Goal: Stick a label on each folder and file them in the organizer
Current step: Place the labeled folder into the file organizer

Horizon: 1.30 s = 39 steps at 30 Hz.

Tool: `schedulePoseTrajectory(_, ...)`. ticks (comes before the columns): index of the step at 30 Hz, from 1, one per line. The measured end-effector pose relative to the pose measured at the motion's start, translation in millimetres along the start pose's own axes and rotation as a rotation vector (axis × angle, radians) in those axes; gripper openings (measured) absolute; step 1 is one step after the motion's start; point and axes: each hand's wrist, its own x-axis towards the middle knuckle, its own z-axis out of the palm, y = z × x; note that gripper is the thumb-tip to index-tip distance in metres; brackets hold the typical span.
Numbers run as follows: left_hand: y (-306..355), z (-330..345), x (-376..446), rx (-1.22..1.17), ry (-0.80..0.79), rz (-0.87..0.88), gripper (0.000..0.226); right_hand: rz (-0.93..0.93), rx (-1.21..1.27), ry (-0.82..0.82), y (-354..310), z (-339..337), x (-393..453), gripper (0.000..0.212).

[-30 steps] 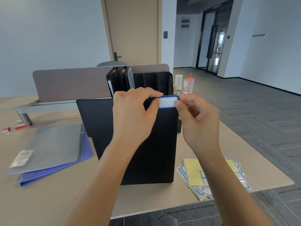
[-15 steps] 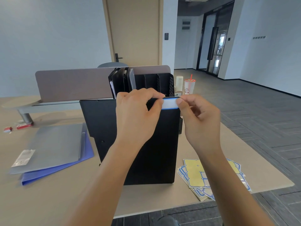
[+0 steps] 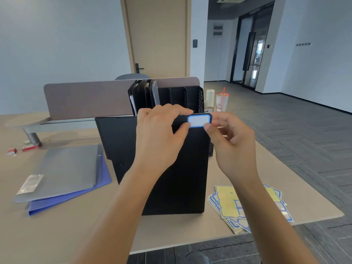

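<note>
A black folder (image 3: pixel 182 178) stands upright on the desk in front of me. A white label with a blue border (image 3: pixel 199 121) sits at its top right corner. My left hand (image 3: pixel 162 136) grips the folder's top edge, and its thumb touches the label's left end. My right hand (image 3: pixel 230 145) pinches the label's right end at the folder's corner. Behind the folder stands a black mesh organizer (image 3: pixel 192 98) with several dark folders (image 3: pixel 142 98) in its left slots; its right slots show no folders.
A grey folder (image 3: pixel 70 168) lies on a blue folder (image 3: pixel 102 181) at the left, with a small plastic packet (image 3: pixel 30 182) on top. Label sheets (image 3: pixel 226 204) are fanned out near the desk's right front edge. A drink cup (image 3: pixel 222 101) stands beside the organizer, and a divider panel (image 3: pixel 85 98) runs behind.
The label shows more of its face than half a second ago. Both hands have stayed at the folder's top edge, and the right thumb has shifted to the label's lower right.
</note>
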Motion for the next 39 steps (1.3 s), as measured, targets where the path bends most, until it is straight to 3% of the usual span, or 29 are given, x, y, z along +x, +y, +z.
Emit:
schedulePoseTrajectory(9,5,1,1,-0.068,0.034,-0.040,0.010,-0.037,-0.010,0.027,-8,0,-1,0.005)
schedulePoseTrajectory(26,6,-8,-5,-0.015,-0.045,-0.019,0.027,0.004,0.024,0.005,1,-3,-10,0.018)
schedulePoseTrajectory(32,6,-8,-5,-0.008,-0.046,-0.017,0.028,0.058,0.096,-0.101,14,-3,-23,0.018)
schedulePoseTrajectory(39,9,-9,-8,0.010,-0.034,-0.010,0.029,0.219,0.034,-0.419,36,-5,-49,0.028)
